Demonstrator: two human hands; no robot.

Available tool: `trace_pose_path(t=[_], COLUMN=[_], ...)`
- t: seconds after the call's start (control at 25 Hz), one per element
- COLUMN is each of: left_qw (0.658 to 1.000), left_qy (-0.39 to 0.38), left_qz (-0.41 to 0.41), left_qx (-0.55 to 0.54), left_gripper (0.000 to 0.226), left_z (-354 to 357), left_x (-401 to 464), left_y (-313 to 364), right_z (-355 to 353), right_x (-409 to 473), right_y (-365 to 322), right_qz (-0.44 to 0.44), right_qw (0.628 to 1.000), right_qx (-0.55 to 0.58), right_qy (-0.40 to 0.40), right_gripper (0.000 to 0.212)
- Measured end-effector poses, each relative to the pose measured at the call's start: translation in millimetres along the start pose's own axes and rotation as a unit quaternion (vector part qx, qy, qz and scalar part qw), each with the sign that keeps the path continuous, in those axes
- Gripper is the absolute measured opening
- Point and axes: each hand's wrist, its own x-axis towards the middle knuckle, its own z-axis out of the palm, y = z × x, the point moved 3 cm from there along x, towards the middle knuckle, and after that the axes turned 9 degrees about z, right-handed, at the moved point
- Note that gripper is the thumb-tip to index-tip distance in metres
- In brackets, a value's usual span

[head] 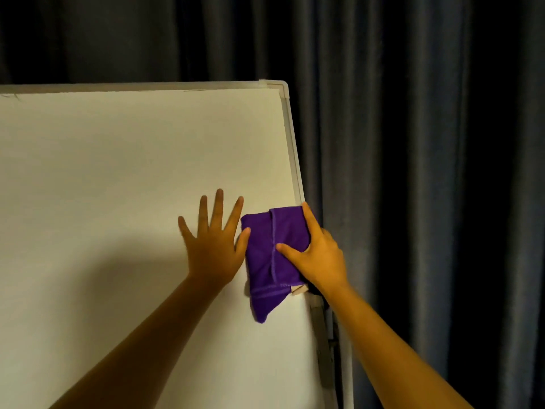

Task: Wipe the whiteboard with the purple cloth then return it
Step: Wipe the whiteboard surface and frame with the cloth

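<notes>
Pressure should stay even as the right hand [320,255], gripping the cloth [267,261], sweeps the board [132,172] while the left hand [213,243], splayed flat and released, steadies it.

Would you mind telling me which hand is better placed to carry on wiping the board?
The right hand: it presses the purple cloth against the whiteboard near its right edge. The left hand lies flat and empty beside it.

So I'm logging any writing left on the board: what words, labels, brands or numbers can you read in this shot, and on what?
None can be read.
whiteboard: bare, no writing or numbers.
purple cloth: a small pale tag at its lower edge, under the right hand; nothing legible on it.
left hand: covers no visible text.
</notes>
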Motion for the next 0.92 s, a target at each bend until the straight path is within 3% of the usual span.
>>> trace_pose_path(t=[0.24,0.56,0.72,0.92], left_qw=[1.000,0.998,0.998,0.998], left_qy=[-0.008,-0.019,-0.006,-0.028], left_qz=[0.029,0.058,0.066,0.053], left_qx=[0.002,0.003,0.005,-0.004], left_gripper=[0.071,0.071,0.068,0.063], left_z=[2.3,6.4,9.5,15.1], left_x=[-31.3,-65.0,-65.9,-50.6], left_y=[7.3,18.5,13.3,12.4], right_z=[-3.2,-20.4,-3.6,-8.7], right_x=[-26.3,33.6,9.0,39.0], right_y=[14.5,-22.7,4.8,0.2], right_qz=[-0.010,-0.042,-0.025,-0.026], right_qw=[0.997,0.987,0.971,0.971], right_qx=[0.071,0.155,0.238,0.237], right_qy=[0.024,0.017,-0.009,0.000], right_gripper=[0.090,0.077,0.072,0.072])
